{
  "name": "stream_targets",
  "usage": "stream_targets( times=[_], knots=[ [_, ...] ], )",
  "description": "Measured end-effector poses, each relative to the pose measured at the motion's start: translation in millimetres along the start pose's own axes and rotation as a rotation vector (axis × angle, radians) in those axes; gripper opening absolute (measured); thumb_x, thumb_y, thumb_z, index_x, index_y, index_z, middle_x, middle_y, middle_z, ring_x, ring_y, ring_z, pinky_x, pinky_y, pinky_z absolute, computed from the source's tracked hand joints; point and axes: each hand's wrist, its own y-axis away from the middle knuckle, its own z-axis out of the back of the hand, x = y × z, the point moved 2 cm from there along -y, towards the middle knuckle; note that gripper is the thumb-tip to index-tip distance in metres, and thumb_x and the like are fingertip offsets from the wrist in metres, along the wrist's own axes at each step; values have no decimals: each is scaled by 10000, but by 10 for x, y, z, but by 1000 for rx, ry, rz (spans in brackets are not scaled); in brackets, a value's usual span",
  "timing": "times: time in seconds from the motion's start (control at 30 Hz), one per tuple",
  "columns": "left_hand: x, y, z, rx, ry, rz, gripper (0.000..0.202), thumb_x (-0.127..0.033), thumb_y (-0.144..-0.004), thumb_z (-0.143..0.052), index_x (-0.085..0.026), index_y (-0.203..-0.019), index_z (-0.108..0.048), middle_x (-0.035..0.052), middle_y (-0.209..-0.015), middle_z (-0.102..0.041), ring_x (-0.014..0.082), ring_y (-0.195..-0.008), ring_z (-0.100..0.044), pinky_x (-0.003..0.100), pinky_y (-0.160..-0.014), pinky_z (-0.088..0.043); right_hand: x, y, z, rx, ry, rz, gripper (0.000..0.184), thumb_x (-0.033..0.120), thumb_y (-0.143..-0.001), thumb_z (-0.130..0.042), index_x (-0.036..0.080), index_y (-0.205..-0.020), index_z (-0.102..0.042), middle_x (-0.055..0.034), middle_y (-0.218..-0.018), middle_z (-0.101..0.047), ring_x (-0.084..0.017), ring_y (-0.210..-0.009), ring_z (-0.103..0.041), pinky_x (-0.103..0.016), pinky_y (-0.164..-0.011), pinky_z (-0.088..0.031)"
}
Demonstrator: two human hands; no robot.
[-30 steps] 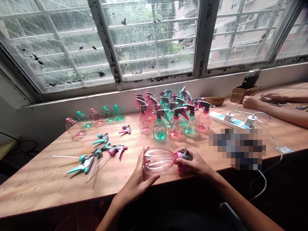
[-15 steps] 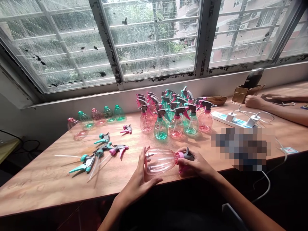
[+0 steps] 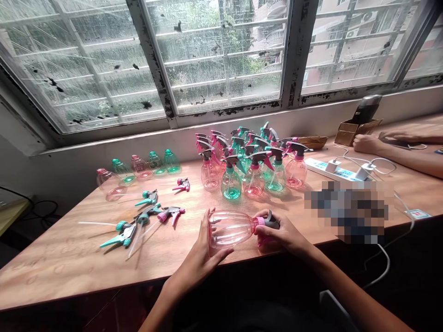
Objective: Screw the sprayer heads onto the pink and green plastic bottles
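Note:
A clear pink spray bottle (image 3: 231, 229) lies on its side above the table's near edge, its neck pointing right. My left hand (image 3: 198, 258) cups its base, fingers behind it and thumb along the lower side. Around the pink collar and grey trigger head (image 3: 272, 220) at the neck, my right hand (image 3: 287, 237) is closed. To the left lie several loose trigger heads, among them a green-and-grey one (image 3: 121, 234) and a pink-and-grey one (image 3: 171, 215), some with thin white tubes.
Several bottles with heads, such as a green one (image 3: 231, 183), stand grouped beyond my hands. Headless bottles (image 3: 110, 185) line the back left. At right are a power strip (image 3: 337, 171), a blurred-out patch (image 3: 349, 210), an open carton (image 3: 346, 133) and another person's forearms (image 3: 408, 157).
My left thumb has moved slightly up toward the bottle's side. The bottle and my right hand stay in nearly the same place.

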Motion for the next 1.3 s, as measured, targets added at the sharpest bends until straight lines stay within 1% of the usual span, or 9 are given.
stream_targets(
  times=[0.1, 0.2, 0.37, 0.67, 0.8, 0.9, 1.0, 1.1, 1.3],
  knots=[
    [-5, -4, 22, 5, -20, 22, 1010, -343, -983, -647, -422, -1607, 144, 159, -1733, -34, 348, -1432, -464, 595, -1196, -352, -1, -3, -1, 8, 10, 5, 418, 469, -819, -837, 178, -1019, -614, -25, -735, -743, -213, -633, -723, -327, -633, -584],
    [-16, -3, 48, -11, -31, 3, 959, -324, -1001, -611, -423, -1613, 121, 134, -1734, -87, 346, -1497, -382, 588, -1209, -329, -15, -5, 1, 16, 6, 1, 405, 449, -831, -834, 174, -1031, -612, -26, -738, -745, -207, -642, -726, -320, -636, -587],
    [-23, -10, 79, -36, 44, -87, 863, -294, -1016, -565, -440, -1623, 31, 115, -1728, -127, 325, -1508, -368, 496, -1107, -495, -54, -8, 5, 24, -39, -9, 403, 436, -837, -837, 171, -1036, -607, -20, -715, -744, -191, -633, -721, -308, -643, -593],
    [-78, -10, 98, -14, -83, -96, 1026, -320, -924, -734, -402, -1632, 4, 105, -1735, -96, 350, -1572, -212, 541, -1232, -336, -38, 1, -3, 26, -43, -23, 405, 436, -820, -849, 174, -1018, -613, -23, -721, -744, -209, -620, -726, -326, -618, -594],
    [-136, 20, 115, -25, -46, -127, 820, -327, -1009, -597, -459, -1620, -67, 58, -1732, -124, 341, -1578, -188, 573, -1236, -312, -84, -6, 31, 33, -81, -6, 380, 417, -843, -837, 168, -1031, -619, -24, -730, -745, -201, -631, -717, -328, -642, -590],
    [-126, 41, 90, -13, 41, -81, 746, -310, -1037, -537, -491, -1610, -94, 50, -1729, -132, 332, -1558, -256, 557, -1192, -395, -131, -16, 64, 23, -102, 6, 366, 409, -857, -827, 164, -1042, -628, -28, -767, -746, -193, -662, -709, -326, -666, -584],
    [-105, 67, 41, 13, 164, -33, 890, -285, -1008, -606, -514, -1602, 16, 53, -1742, -53, 308, -1526, -339, 504, -1156, -459, -150, -21, 75, 14, -92, 0, 380, 405, -846, -839, 161, -1045, -629, -30, -763, -743, -194, -660, -705, -324, -661, -574],
    [-91, 82, 22, 13, 183, 12, 1025, -289, -969, -678, -507, -1591, 107, 45, -1750, -39, 311, -1573, -241, 525, -1214, -372, -143, -25, 71, 17, -96, 1, 379, 406, -840, -843, 161, -1034, -628, -32, -764, -741, -197, -654, -701, -329, -654, -575],
    [-2, 75, 63, 13, 142, 29, 881, -314, -995, -632, -518, -1604, -30, 26, -1750, -67, 344, -1579, -215, 547, -1198, -390, -115, -21, 60, 22, -108, -9, 382, 410, -849, -835, 164, -1044, -617, -27, -755, -747, -188, -654, -706, -310, -653, -571]
  ],
)
